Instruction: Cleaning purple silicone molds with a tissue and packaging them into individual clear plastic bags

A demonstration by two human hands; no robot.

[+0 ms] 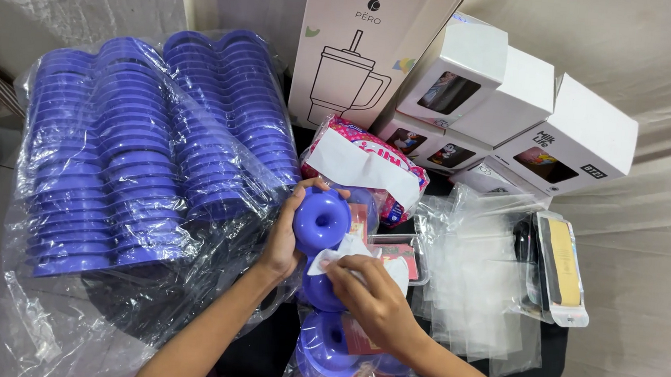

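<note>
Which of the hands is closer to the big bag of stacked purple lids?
Left. The left hand sits right beside the bag of purple lids; the right hand is farther away, lower right.

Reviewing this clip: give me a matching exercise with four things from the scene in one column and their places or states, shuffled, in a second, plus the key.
Things
1. purple round lid
2. white tissue
3. stacks of purple lids
4. tall carton with a tumbler drawing

Places or states
A. upright at the back
B. in a clear plastic bag on the left
C. held up by the left hand
D. under the fingers of the right hand

Pairs: 1-C, 2-D, 3-B, 4-A
</note>
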